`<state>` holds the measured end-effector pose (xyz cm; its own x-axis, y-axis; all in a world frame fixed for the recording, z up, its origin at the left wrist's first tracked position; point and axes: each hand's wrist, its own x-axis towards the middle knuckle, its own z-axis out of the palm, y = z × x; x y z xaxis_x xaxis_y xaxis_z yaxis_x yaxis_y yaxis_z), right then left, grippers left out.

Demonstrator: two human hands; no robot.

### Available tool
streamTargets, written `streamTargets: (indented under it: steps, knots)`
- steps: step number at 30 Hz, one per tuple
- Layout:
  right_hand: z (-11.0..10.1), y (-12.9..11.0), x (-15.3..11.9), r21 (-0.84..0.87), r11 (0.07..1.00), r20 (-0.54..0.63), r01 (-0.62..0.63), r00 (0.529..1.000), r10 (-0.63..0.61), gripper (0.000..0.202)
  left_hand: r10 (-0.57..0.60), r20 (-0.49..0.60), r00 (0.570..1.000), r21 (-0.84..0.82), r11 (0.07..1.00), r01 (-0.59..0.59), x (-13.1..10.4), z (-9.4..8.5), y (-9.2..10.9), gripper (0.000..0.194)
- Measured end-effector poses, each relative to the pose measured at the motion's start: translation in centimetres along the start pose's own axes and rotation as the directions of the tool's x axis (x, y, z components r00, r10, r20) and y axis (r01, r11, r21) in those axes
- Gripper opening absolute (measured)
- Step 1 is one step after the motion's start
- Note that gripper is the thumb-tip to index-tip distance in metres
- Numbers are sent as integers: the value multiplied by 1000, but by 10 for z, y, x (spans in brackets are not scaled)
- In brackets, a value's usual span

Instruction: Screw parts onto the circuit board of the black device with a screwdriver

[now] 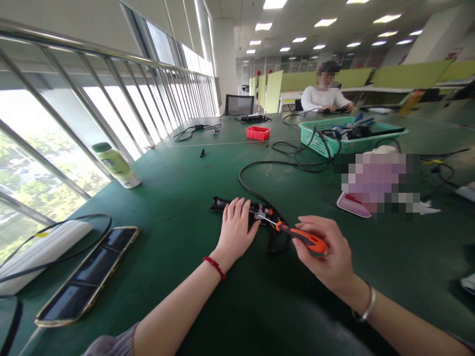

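A black device (219,203) with exposed inner parts lies on the green table, a black cable running from its right side. My left hand (236,225) rests over its middle, fingers closed on the casing and thumb beside the open section. An orange and black screwdriver (306,238) is held in my right hand (328,249), between thumb and fingers. Its thin shaft points left, and the tip reaches the grey part in the device's open section. The exact contact at the tip is too small to make out.
Beyond the device are a red tray (259,132) and a green basket (322,143) with tools and cables. At left stand a bottle (118,165) and a phone (89,277). A pink pixelated item (374,178) lies right. A person (322,94) sits across the table (178,198).
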<state>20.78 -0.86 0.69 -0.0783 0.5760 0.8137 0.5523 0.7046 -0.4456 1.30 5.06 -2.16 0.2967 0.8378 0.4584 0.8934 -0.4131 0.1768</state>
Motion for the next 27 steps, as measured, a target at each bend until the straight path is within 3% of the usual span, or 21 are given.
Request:
streamTargets:
  steps: [4,10,17,23,27]
  knots:
    - [0,1,0,27,999,-27,33,999,-32,43,-6,12,1000,4,1000,6,0,-1,0,48]
    - [-2,-3,4,-9,1000,23,7,1000,-7,26,0,12,1000,17,1000,0,0,-1,1,48]
    - [-1,-1,3,8,999,-33,45,998,-45,40,0,6,1000,6,1000,0,0,-1,1,48]
    - [-2,-2,3,1,999,78,-53,996,52,26,-7,15,1000,20,1000,6,0,-1,1,48]
    - [0,-1,2,3,1000,-19,-8,1000,8,39,-6,17,1000,16,1000,6,1,-2,1,48]
